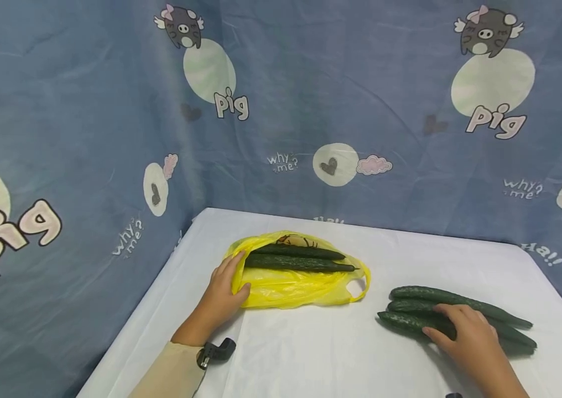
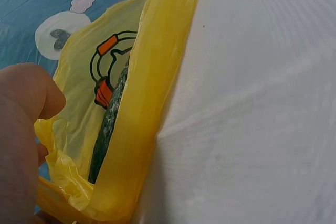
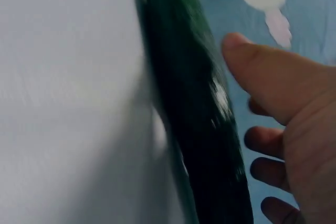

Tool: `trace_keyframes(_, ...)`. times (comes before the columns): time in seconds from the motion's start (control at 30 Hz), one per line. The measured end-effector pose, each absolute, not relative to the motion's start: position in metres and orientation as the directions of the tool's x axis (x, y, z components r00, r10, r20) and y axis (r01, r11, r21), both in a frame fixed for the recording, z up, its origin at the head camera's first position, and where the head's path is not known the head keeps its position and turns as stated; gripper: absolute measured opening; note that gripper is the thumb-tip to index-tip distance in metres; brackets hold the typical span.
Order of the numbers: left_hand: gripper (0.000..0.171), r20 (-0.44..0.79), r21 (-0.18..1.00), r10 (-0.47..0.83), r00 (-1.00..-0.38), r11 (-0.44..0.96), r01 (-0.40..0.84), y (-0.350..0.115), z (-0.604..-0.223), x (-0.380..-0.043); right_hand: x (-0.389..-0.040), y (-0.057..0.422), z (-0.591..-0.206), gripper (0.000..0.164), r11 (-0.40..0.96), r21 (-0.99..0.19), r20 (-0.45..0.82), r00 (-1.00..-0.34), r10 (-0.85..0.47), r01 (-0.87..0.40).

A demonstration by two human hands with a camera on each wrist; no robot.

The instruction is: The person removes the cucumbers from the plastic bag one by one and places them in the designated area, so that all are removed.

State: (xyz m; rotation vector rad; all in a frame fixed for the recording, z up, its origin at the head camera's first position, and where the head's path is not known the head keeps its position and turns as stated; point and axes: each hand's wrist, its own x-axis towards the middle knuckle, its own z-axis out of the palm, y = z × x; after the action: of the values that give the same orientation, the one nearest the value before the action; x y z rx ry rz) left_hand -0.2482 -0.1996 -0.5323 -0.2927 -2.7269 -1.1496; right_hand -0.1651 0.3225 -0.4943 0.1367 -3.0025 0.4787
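A yellow plastic bag [image 1: 291, 290] lies on its side on the table, two dark green cucumbers [image 1: 298, 262] showing in its mouth. My left hand [image 1: 223, 290] holds the bag's left end, thumb at the front and fingers behind. In the left wrist view the bag's edge [image 2: 157, 77] stands beside that hand, with part of a cucumber inside. On the right, three cucumbers [image 1: 455, 296] lie side by side. My right hand [image 1: 475, 337] is over the nearer ones, thumb and fingers apart. Up close, the nearest cucumber [image 3: 194, 98] lies beside the spread fingers; contact is unclear.
White cloth covers the table [image 1: 311, 354]. A blue printed curtain [image 1: 281, 110] hangs behind it and along the left side. A dark wrist strap with a small camera [image 1: 216, 352] is on my left wrist.
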Motion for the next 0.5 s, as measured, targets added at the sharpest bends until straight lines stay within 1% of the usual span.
trace_keyframes(0.2, 0.082, 0.218, 0.681, 0.101, -0.971, 0.696, 0.226, -0.203, -0.532, -0.247, -0.177, 0.286, -0.493, 0.066, 0.927, -0.335, 0.135, -0.982, -0.131, -0.169)
trace_keyframes(0.4, 0.082, 0.231, 0.686, 0.109, -0.967, 0.687, 0.241, -0.202, -0.532, -0.249, -0.193, 0.247, -0.489, 0.059, 0.904, -0.373, 0.1, -0.977, -0.186, -0.21)
trace_keyframes(0.5, 0.081, 0.224, 0.693, 0.115, -0.968, 0.679, 0.241, -0.199, -0.533, -0.249, -0.198, 0.23, -0.491, 0.053, 0.891, -0.363, 0.128, -0.962, -0.242, -0.272)
